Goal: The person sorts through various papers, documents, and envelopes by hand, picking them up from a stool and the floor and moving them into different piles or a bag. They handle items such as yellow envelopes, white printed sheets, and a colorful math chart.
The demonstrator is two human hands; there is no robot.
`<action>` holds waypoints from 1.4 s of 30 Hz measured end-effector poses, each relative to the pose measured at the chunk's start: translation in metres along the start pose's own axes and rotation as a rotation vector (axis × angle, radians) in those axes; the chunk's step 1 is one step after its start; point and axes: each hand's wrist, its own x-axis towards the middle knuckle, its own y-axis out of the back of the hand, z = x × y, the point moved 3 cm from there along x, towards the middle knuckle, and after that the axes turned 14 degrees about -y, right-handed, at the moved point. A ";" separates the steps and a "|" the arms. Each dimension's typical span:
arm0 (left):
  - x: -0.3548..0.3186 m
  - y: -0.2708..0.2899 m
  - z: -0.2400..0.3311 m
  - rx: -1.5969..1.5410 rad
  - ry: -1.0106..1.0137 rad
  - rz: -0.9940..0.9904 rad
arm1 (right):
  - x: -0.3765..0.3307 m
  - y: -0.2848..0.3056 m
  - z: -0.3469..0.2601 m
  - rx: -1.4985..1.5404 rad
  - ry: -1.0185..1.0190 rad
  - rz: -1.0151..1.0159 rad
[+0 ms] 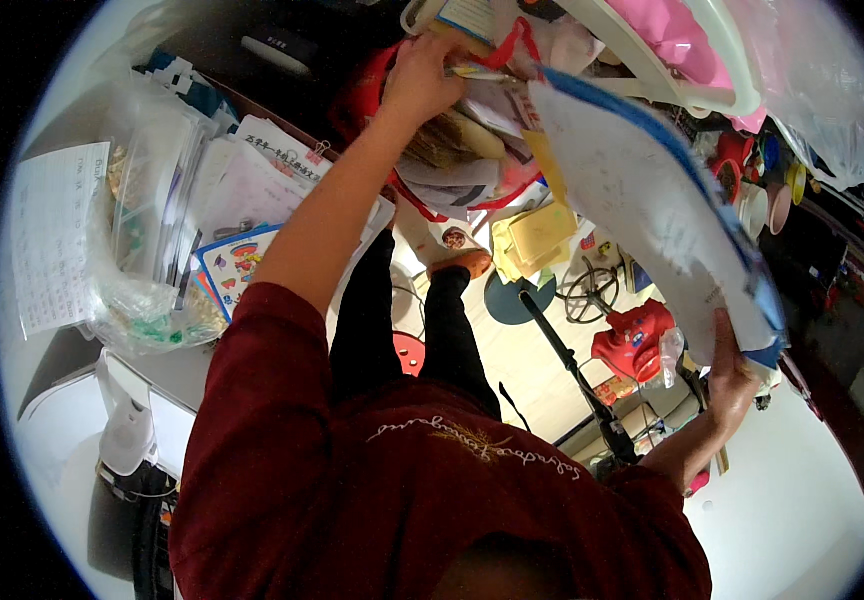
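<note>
Large white paper sheaf with blue edge [642, 200], tilted, held aloft, beside a cluttered, possibly red-rimmed, paper pile [472, 130]

dark red top [352, 480] with pale script across the chest; short sleeves; black trousers [422, 330]

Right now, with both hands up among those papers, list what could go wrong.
1. The right hand grips the big blue-edged sheet bundle only at its lower corner; it could sag or slip out.
2. The left hand digs into a crammed paper stack; loose sheets may slide off toward the floor.
3. The tripod stand and red toy sit below, so anything falling might land on them.
</note>
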 end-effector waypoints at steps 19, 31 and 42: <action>-0.014 0.009 -0.013 0.225 -0.250 -0.862 | 0.021 -0.035 -0.001 0.139 0.240 0.054; -0.021 0.019 -0.018 0.294 -0.366 -0.857 | 0.029 -0.055 -0.007 0.155 0.066 -0.008; -0.015 0.029 -0.017 -0.038 -0.091 -1.060 | 0.004 -0.091 -0.010 0.172 -0.271 0.016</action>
